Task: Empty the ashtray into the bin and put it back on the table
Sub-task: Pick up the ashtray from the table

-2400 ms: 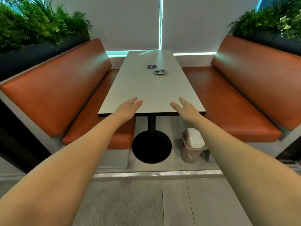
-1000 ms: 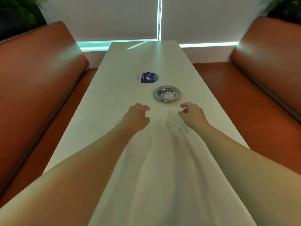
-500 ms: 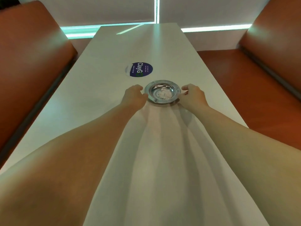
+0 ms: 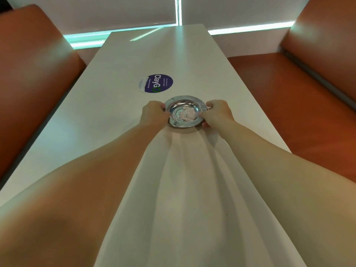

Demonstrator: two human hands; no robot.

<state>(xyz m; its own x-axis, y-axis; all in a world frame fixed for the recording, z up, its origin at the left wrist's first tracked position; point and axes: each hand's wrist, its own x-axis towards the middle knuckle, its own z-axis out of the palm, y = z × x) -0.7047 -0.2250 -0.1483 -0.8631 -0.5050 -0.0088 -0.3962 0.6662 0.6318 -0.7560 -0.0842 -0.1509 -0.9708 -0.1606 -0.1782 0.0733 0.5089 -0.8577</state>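
A round shiny metal ashtray with pale ash and scraps in its bowl is near the middle of the long white table. My left hand grips its left rim and my right hand grips its right rim, fingers curled over and under the edge. The ashtray looks slightly raised at its near side, with a shadow beneath it. The bin is out of view.
A round blue "ClayGo" sticker lies on the table just beyond the ashtray. Orange padded benches flank the table on the left and on the right. A white wall with a teal light strip closes the far end.
I have come up to the table and leaned over it. Both hands moved forward from the near edge and closed on the ashtray's two sides.
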